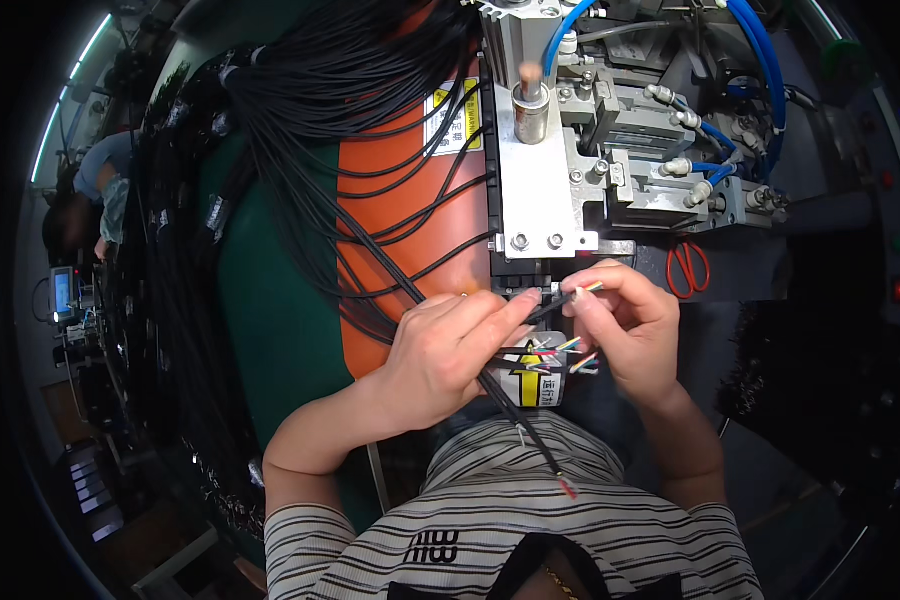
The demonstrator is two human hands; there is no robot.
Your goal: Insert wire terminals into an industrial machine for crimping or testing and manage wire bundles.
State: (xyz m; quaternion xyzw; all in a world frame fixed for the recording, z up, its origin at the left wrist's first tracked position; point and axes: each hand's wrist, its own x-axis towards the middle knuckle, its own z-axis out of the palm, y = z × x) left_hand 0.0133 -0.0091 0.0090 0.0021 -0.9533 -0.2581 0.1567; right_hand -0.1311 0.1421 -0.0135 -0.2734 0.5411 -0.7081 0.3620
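My left hand (448, 345) is closed around several black cables (395, 270) in front of the machine. Their stripped ends poke out past it, fanning into thin coloured wires (560, 350). One cable end with red wires (567, 488) hangs down over my striped shirt. My right hand (630, 325) pinches the coloured wire ends of one cable (592, 288) between thumb and forefinger, just right of the left fingertips. Behind the hands stands the metal machine (535, 200), its front plate bolted. A white label with a yellow arrow (530, 375) sits under the cable ends.
A thick bundle of black cables (350, 75) spreads over an orange surface (415, 215) and a green mat (255, 290). Pneumatic cylinders with blue tubes (765, 60) fill the back right. Red-handled scissors (687, 270) lie right of the machine. Another person (105, 170) is at far left.
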